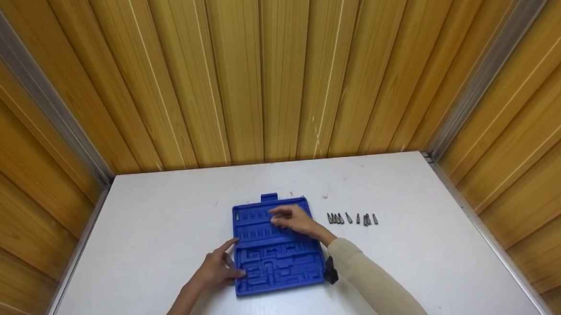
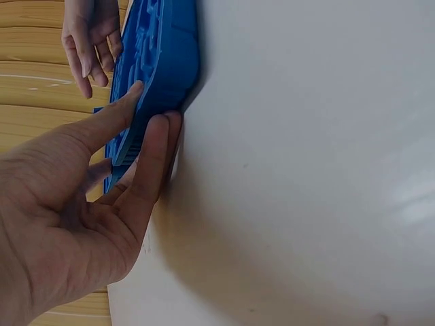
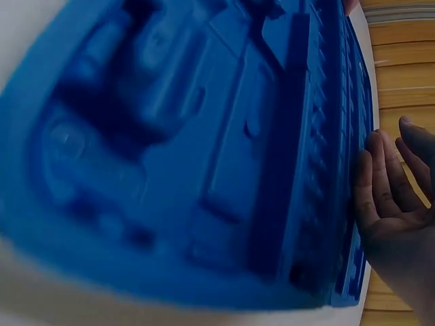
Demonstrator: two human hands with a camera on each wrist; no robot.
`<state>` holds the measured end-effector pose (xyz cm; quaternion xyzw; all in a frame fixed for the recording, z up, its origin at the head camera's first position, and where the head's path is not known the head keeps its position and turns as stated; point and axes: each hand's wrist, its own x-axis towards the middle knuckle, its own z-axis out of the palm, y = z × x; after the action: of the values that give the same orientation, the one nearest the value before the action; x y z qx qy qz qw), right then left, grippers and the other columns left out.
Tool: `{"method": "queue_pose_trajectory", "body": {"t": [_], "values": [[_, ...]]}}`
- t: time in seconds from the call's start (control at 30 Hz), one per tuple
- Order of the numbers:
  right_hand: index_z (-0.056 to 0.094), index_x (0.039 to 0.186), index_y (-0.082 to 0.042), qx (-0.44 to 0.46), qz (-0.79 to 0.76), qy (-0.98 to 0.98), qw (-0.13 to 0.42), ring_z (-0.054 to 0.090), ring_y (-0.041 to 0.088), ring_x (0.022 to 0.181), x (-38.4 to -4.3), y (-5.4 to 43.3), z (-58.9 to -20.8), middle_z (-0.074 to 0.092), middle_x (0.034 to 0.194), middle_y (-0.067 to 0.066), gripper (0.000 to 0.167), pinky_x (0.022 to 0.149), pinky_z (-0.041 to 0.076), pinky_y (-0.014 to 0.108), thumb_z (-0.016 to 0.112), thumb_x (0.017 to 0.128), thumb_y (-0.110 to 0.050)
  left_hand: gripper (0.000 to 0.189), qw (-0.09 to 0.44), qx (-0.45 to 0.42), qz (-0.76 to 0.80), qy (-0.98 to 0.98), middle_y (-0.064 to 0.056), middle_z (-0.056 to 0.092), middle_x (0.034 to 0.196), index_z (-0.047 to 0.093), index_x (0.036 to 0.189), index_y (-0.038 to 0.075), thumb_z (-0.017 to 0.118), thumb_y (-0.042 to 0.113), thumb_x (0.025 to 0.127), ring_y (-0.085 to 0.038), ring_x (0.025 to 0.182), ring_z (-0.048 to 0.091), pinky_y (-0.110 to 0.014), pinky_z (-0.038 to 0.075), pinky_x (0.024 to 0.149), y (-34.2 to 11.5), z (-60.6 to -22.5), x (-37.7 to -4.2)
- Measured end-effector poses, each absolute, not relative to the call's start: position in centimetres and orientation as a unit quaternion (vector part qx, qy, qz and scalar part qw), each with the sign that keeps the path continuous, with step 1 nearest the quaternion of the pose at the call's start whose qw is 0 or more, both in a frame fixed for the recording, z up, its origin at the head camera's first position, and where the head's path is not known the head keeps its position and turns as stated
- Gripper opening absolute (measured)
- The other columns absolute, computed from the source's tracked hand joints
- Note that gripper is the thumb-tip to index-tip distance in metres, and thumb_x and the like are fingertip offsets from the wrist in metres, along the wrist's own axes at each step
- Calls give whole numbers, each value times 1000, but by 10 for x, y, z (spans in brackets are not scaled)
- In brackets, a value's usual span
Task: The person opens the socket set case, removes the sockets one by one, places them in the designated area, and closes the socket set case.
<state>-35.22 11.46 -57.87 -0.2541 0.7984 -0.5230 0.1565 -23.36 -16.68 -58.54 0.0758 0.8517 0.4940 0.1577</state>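
An open blue plastic tool case [image 1: 293,267] lies on the white table, its molded slots facing up. My left hand [image 1: 215,267] holds the case's left edge; in the left wrist view the thumb presses the rim while other fingers lie against the side wall [image 2: 178,64]. Over the upper half hovers my right hand [image 1: 293,220], fingers loosely bent and thumb apart, with nothing visible between them. A small metal bit [image 1: 237,217] sits in the top-left slot. To the right of the case, several metal bits [image 1: 335,218] lie in a loose row.
The white table [image 1: 163,216] reaches back to a yellow wood-patterned wall [image 1: 238,83], with similar walls on both sides. Small dark specks [image 1: 325,197] lie behind the case. A latch tab [image 1: 269,197] sticks out from its far edge.
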Motion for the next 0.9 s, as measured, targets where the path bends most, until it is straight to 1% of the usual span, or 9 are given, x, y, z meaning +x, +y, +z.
{"method": "queue_pose_trajectory", "body": {"t": [0.1,0.17,0.23,0.27,0.4,0.5,0.6,0.7,0.9], "values": [[63,134,5,-259,-511,807,144,73,34,101,-354,105,-581,72,118,24,38,81,60,35,65,101,-13,94,159,85,492,852,-10,63,86,38,155,3,89,9,77,-15,72,59,-30,55,67,-164,-585,-237],[64,132,6,-269,-501,812,127,74,28,97,-356,97,-581,73,115,22,37,77,59,29,65,100,-12,94,163,88,499,847,-11,63,87,36,156,3,89,10,78,-15,71,60,-30,57,66,-163,-585,-238],[65,131,6,-276,-497,815,116,74,25,94,-358,86,-581,74,113,21,35,75,59,28,65,100,-12,95,168,86,501,844,-11,63,87,35,157,3,88,9,78,-14,70,60,-31,58,64,-164,-585,-237],[65,129,7,-279,-495,815,110,74,24,94,-359,79,-581,75,112,20,35,74,59,27,65,100,-11,95,171,82,503,843,-11,63,87,35,157,4,88,8,78,-14,68,61,-31,59,63,-165,-585,-237],[67,127,6,-274,-487,823,101,72,27,101,-362,51,-583,74,114,20,33,85,59,30,66,99,-11,94,172,75,500,846,-11,63,86,35,156,3,88,6,78,-14,66,62,-31,59,61,-169,-585,-233],[69,123,6,-271,-482,831,72,70,31,104,-363,30,-587,73,114,21,30,91,57,34,67,98,-9,95,170,77,497,847,-10,64,86,36,156,3,88,7,78,-14,66,62,-30,58,61,-174,-585,-233],[71,118,7,-261,-471,842,30,69,32,101,-363,16,-593,73,110,22,26,89,57,35,69,96,-7,94,171,81,495,848,-9,64,85,36,156,2,89,9,77,-14,67,61,-28,55,62,-175,-586,-233],[74,111,7,-248,-452,857,-16,70,32,95,-363,8,-598,74,102,21,22,85,58,36,72,93,-5,94,170,83,495,848,-9,65,84,37,156,2,89,9,77,-14,67,60,-27,52,63,-174,-587,-235],[77,103,4,-213,-410,884,-63,68,30,87,-362,-2,-601,72,93,17,19,79,57,37,77,89,-9,95,180,79,505,841,-9,65,87,37,156,5,89,10,77,-14,68,61,-27,56,62,-173,-589,-237]]}}
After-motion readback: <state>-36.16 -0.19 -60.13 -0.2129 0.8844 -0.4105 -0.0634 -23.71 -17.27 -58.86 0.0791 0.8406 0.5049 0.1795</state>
